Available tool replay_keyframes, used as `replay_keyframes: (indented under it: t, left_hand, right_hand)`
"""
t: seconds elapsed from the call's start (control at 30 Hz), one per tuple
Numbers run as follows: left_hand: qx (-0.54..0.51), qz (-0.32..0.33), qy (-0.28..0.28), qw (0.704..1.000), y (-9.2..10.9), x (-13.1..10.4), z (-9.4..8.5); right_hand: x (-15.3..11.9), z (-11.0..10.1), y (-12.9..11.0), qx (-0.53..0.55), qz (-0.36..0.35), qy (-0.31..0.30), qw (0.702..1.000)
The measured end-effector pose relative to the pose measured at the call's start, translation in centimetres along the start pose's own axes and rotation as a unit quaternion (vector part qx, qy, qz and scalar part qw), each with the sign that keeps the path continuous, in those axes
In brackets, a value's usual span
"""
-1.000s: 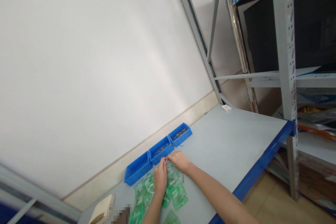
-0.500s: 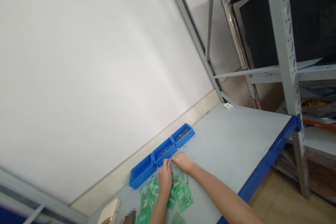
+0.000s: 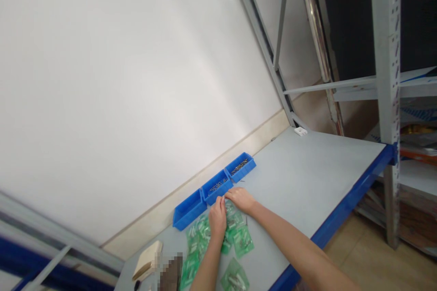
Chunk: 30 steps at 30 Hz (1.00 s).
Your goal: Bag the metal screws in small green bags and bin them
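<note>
My left hand and my right hand meet fingertip to fingertip just in front of the blue bins. Both are closed in a pinch at the upper edge of a small clear-and-green plastic bag; the fingers partly hide that edge. Under and around my left forearm lies a pile of similar green bags with small pale and metal pieces inside. One filled bag rests right of the pile, and another bag lies nearer me.
Along the wall stand an empty-looking blue bin, a middle bin with metal screws, and a right bin with more hardware. A cream-coloured object sits at left. A metal shelf post rises at right.
The camera view has shifted, so the table sits slightly higher in the picture and more of the nearest bag shows. Both hands stay pinched together at the same spot by the bins.
</note>
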<state>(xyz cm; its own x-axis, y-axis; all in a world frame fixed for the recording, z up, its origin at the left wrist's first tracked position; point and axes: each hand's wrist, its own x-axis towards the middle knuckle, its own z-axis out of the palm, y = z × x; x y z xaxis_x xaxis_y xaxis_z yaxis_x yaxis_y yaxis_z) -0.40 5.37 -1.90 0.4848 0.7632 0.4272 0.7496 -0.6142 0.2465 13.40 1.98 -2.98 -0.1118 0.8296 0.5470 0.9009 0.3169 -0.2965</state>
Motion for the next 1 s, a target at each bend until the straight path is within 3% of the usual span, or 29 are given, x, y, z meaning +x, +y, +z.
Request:
replay_keyframes:
  t: [0.5, 0.67, 1.0]
  left_hand:
    - [0.015, 0.01, 0.014, 1.0, -0.7, -0.1, 0.5]
    - [-0.038, -0.039, 0.007, 0.998, -0.2, -0.2, 0.4]
    - [-0.124, -0.047, -0.028, 0.991, -0.9, 0.3, 1.1]
  right_hand:
    - [-0.3, -0.3, 0.0, 0.005, -0.01, 0.001, 1.0]
    - [-0.4, -0.4, 0.0, 0.006, 0.002, 0.001, 1.0]
    - [0.2, -0.9, 0.3, -0.042, 0.04, 0.02, 0.998]
